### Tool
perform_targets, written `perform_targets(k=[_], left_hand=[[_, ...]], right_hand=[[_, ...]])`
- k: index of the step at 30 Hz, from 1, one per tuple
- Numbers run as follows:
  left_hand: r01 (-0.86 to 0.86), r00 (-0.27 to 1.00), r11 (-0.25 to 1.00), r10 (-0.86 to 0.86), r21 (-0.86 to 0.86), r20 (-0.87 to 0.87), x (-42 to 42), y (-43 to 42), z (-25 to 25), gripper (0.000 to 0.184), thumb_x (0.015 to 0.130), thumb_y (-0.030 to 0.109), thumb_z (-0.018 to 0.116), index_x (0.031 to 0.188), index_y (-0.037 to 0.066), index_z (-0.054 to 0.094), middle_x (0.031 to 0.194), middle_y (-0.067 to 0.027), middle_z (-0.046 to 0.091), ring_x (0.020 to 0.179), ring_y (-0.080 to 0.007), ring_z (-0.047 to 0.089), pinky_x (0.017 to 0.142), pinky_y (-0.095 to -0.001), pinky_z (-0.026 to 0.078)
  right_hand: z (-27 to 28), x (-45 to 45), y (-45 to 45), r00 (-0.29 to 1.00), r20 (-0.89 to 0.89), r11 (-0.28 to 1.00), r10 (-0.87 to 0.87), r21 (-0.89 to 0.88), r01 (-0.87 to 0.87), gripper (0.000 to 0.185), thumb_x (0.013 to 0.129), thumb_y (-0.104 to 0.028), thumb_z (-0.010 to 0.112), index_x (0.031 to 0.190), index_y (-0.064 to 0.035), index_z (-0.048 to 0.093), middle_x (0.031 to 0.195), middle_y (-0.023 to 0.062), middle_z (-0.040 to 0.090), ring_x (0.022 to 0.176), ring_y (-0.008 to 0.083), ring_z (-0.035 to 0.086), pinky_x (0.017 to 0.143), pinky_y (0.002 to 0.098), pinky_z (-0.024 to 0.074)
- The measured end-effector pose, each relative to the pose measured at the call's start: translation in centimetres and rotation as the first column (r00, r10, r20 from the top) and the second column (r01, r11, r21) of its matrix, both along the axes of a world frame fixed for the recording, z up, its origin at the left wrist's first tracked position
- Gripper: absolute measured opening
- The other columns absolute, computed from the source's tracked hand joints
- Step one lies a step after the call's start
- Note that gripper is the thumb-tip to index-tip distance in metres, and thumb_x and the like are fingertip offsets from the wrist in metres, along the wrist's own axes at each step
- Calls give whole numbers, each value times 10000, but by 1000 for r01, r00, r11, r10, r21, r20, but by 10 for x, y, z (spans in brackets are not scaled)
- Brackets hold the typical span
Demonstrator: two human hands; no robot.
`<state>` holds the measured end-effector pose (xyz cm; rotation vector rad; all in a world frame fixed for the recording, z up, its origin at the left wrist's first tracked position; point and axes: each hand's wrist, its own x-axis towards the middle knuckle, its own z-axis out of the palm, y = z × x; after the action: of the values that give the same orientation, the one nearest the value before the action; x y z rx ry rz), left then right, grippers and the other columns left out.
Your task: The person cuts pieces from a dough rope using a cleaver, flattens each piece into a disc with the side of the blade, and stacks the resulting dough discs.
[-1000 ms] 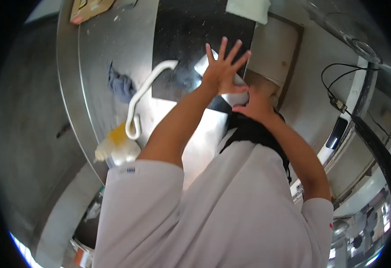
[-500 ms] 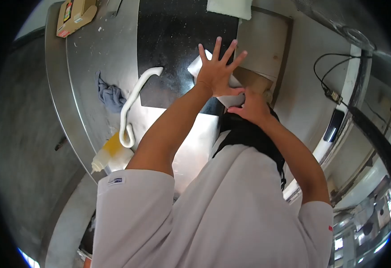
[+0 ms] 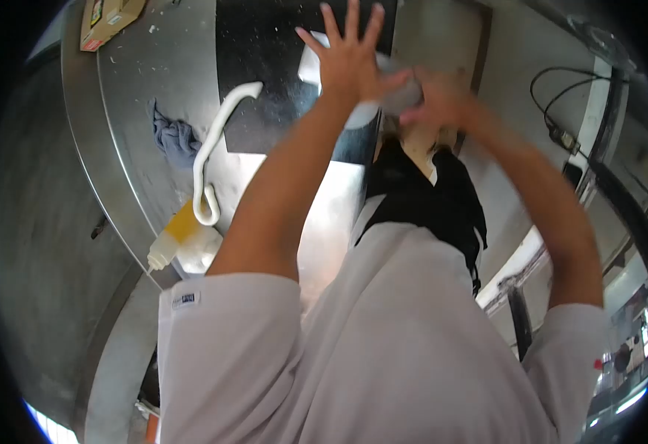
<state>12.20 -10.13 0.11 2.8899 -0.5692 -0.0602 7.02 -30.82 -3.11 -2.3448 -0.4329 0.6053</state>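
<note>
My left hand (image 3: pixel 350 66) lies with fingers spread, palm down, on a smooth white piece that looks like dough (image 3: pixel 310 68) at the edge of the dark board (image 3: pixel 261 48). Most of that piece is hidden beneath the hand. Just to its right, my right hand (image 3: pixel 446 100) is smeared by motion. Its thumb and fingers curve around the piece's raised right end, which hangs past the table edge. On the left, a long white rope of dough (image 3: pixel 213 137) rests partly on the board and partly on the metal table (image 3: pixel 128 89), its lower end hooked.
A crumpled grey-blue cloth (image 3: pixel 174 137) and a squeeze bottle with yellow contents (image 3: pixel 179 231) are on the table's left side. A cardboard box (image 3: pixel 109 22) stands at the far left corner. Black cables (image 3: pixel 553 103) hang on the right.
My right hand has moved up and right, its forearm swung outward, lifting the right end of the white piece. The left hand stays spread on it. The whole view has shifted slightly.
</note>
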Motion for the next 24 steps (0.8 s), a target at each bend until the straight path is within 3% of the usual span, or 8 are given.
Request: perform_targets(k=[3, 5, 9, 12, 17, 19, 22, 24], left_hand=[[-168, 986, 983, 167, 71, 15, 30, -1, 6, 1230, 688, 789, 703, 1650, 183, 234, 1708, -190, 175, 1537, -517, 158, 1112, -831, 91], [-177, 984, 982, 177, 60, 6, 36, 6, 3, 1241, 691, 798, 692, 1649, 163, 226, 1701, -216, 177, 1539, -514, 155, 1118, -824, 100], [-22, 985, 990, 45, 140, -166, -3, 7, 7, 1254, 698, 780, 693, 1660, 153, 190, 1707, -231, 135, 1555, -512, 75, 1114, -830, 64], [-73, 993, 991, 82, 109, -84, 11, -4, -2, 1250, 690, 762, 704, 1658, 153, 199, 1707, -212, 152, 1546, -525, 102, 1100, -842, 81], [-256, 967, 964, 255, 78, 22, 40, -3, 2, 1241, 722, 790, 681, 1653, 127, 197, 1699, -216, 176, 1540, -517, 143, 1115, -822, 127], [-143, 988, 975, 150, 171, -25, 30, 5, 1, 1280, 695, 832, 672, 1652, 121, 206, 1698, -243, 153, 1540, -531, 117, 1119, -820, 111], [-45, 994, 985, 60, 166, -87, 3, -3, -2, 1240, 708, 801, 674, 1647, 123, 231, 1699, -253, 138, 1531, -551, 123, 1085, -850, 96], [-94, 995, 988, 96, 125, -13, 18, -9, -10, 1234, 711, 791, 676, 1648, 124, 227, 1698, -254, 142, 1527, -555, 132, 1084, -851, 104]], right_hand=[[14, 61, 6, 994, -50, 994, 100, 49, -97, 861, 642, -412, 932, 1291, 1, 544, 1041, 257, 710, 1014, 467, 679, 914, 487, 532], [5, 74, 11, 983, 95, 978, 160, 123, -171, 863, 639, -421, 932, 1279, 12, 547, 1013, 260, 716, 955, 445, 702, 863, 475, 556], [11, 21, 9, 983, -74, 985, 167, 43, -164, 856, 629, -462, 935, 1236, 17, 569, 984, 266, 716, 953, 447, 705, 860, 494, 553], [-1, 21, 1, 991, 47, 992, 129, 0, -129, 814, 639, -421, 944, 1225, 15, 584, 990, 252, 719, 965, 438, 704, 860, 486, 556], [-17, 97, 5, 942, 245, 933, 230, 221, -285, 761, 657, -287, 954, 1251, 3, 578, 1024, 226, 720, 941, 420, 704, 836, 463, 562], [31, 65, 15, 972, 17, 970, 235, -62, -234, 757, 697, -338, 938, 1269, -1, 575, 1020, 252, 701, 950, 412, 691, 850, 446, 555], [15, 36, -2, 975, -78, 975, 209, 95, -201, 806, 692, -398, 935, 1275, 14, 562, 1011, 259, 697, 972, 415, 688, 852, 459, 562], [3, 45, -9, 975, 71, 970, 210, 109, -217, 877, 671, -454, 938, 1296, 16, 542, 1007, 260, 696, 980, 419, 689, 860, 484, 560]])
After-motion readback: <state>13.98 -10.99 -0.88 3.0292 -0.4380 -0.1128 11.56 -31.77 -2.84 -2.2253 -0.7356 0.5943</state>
